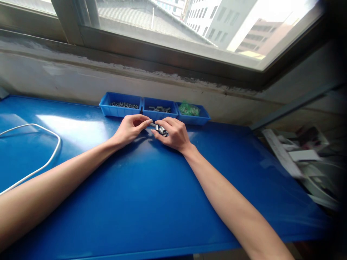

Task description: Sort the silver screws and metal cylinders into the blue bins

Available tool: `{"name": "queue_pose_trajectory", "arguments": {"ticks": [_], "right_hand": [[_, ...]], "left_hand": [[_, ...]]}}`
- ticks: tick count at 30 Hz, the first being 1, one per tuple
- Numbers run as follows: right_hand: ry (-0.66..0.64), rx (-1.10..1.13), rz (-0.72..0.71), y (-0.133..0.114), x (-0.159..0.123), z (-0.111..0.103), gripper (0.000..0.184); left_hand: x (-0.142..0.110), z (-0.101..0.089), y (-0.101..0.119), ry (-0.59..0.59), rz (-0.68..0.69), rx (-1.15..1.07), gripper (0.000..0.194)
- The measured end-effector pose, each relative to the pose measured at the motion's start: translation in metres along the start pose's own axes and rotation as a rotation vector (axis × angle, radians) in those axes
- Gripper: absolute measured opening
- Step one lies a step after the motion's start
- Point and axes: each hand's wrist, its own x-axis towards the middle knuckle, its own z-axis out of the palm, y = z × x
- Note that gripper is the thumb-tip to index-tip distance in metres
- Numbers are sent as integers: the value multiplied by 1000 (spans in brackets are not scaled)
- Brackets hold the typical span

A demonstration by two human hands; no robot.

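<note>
My left hand [132,127] is closed in a pinch, thumb against fingertips, on a small metal piece [153,125]. Facing it, my right hand [175,133] curls round several short grey metal pieces [162,130], its thumb and forefinger apart at the tips. Whether those pieces rest on the table or in the palm is hard to tell. Just behind the hands stands the middle blue bin [154,115], holding more short metal pieces [162,109].
The left blue bin [119,111] contains many tiny grey parts. Green plastic wrapping [188,108] lies in the right blue bin [204,118]. A white cable [58,141] loops over the blue table [151,209] at left. Blurred clutter [306,155] sits at the right edge, below the window.
</note>
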Motion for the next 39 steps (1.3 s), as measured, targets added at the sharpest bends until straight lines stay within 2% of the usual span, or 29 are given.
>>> {"name": "queue_pose_trajectory", "arguments": {"ticks": [5, 8, 11, 14, 17, 20, 27, 39], "right_hand": [[9, -22, -93, 0, 1, 2, 27], [25, -7, -74, 0, 2, 2, 27], [67, 57, 19, 2, 2, 2, 25], [188, 132, 149, 5, 1, 4, 25], [303, 137, 303, 11, 2, 6, 25], [363, 98, 402, 17, 5, 8, 26], [300, -10, 453, 21, 6, 10, 32], [276, 41, 376, 13, 4, 7, 24]], "left_hand": [[-1, -1, 2, -45, 13, -13, 47], [-1, -1, 1, -43, 28, 18, 48], [-2, 2, 1, -24, 62, 97, 47], [-3, 6, 3, -15, 111, 226, 40], [-5, 8, 4, -49, 181, 359, 34], [-5, 10, 2, -98, 285, 474, 32], [-5, 13, -4, -194, 422, 591, 31], [-9, 8, -2, -132, 333, 674, 23]]}}
